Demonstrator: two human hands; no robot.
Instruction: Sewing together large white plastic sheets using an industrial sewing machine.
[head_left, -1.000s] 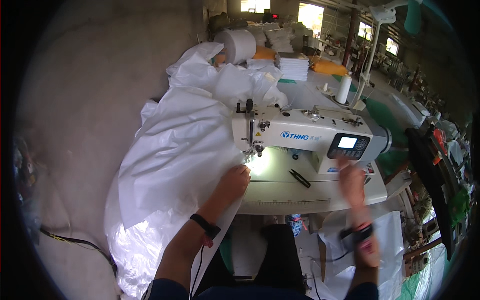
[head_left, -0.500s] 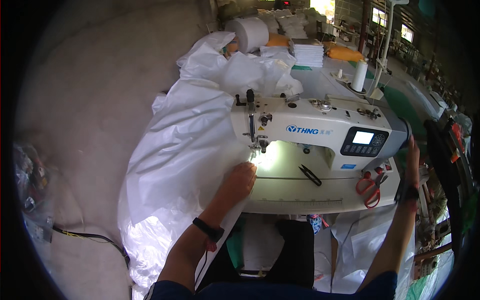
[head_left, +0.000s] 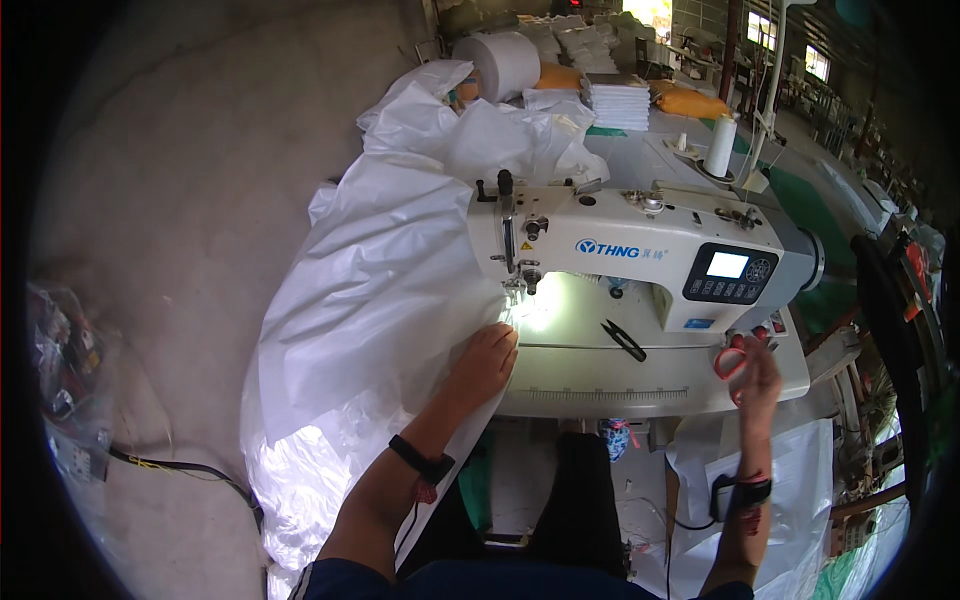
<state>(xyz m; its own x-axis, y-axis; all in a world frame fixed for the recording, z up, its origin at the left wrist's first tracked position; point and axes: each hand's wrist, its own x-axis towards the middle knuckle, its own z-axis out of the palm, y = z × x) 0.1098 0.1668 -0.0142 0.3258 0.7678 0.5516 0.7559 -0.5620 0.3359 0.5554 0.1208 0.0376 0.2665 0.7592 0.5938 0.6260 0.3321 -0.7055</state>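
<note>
A large white sheet (head_left: pixel 375 240), thin and plastic-looking, drapes over the left end of the sewing machine (head_left: pixel 640 232). Its right edge runs up to the lit needle area (head_left: pixel 517 295). My left hand (head_left: pixel 486 362) rests on that edge just below the presser foot, fingers close together and bent over it, thumb hidden. Over the right end of the machine bed, my right hand (head_left: pixel 760 375) has bent fingers in front of red-handled scissors (head_left: pixel 729 362). It covers most of them; whether it grips them I cannot tell. Black thread snips (head_left: pixel 624 341) lie mid-bed.
A ruler strip (head_left: pixel 610 393) lies along the bed's front edge. Behind the machine stand a white thread cone (head_left: pixel 720 148), a stack of folded white sheets (head_left: pixel 617 103) and a large white roll (head_left: pixel 497 66). White material (head_left: pixel 700 480) hangs at the lower right.
My right hand has left the handwheel at the machine's right end and come inward and toward me, over the scissors. My left hand stays at the sheet's edge.
</note>
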